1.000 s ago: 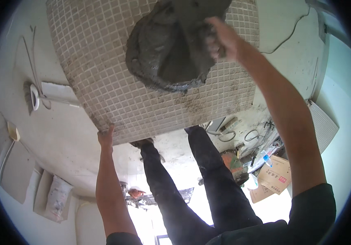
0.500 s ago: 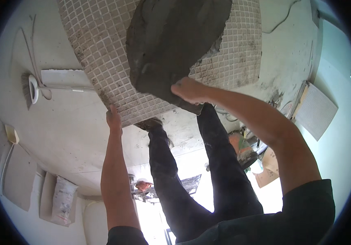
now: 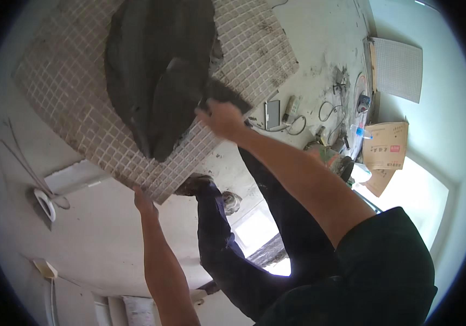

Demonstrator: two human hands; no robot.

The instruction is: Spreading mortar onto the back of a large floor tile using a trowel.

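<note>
A large tile [image 3: 83, 127] with a raised grid faces me, tilted, its near corner toward my legs. Dark grey wet mortar [image 3: 157, 49] lies in a thick smeared layer over its middle, with a pointed lobe toward me. My left hand [image 3: 145, 202] grips the near left edge of the tile; its fingers are partly hidden by that edge. My right hand [image 3: 223, 119], a little blurred, is closed round the handle of a flat trowel [image 3: 230, 95]. The trowel's dark blade lies by the mortar's right side, partly hidden by the hand.
A white-headed broom [image 3: 44, 205] lies on the floor at left. To the right are a cable [image 3: 328, 111], a small grey-black device [image 3: 272, 114], a cardboard box [image 3: 386, 145] and another tile [image 3: 398, 69] against the wall. My shoe [image 3: 195, 185] stands just under the tile's near corner.
The view has swung, so the tile sits further left. The trowel has moved from the mortar's near end to its right side, and a fresh pointed lobe of mortar shows. My left hand keeps its hold.
</note>
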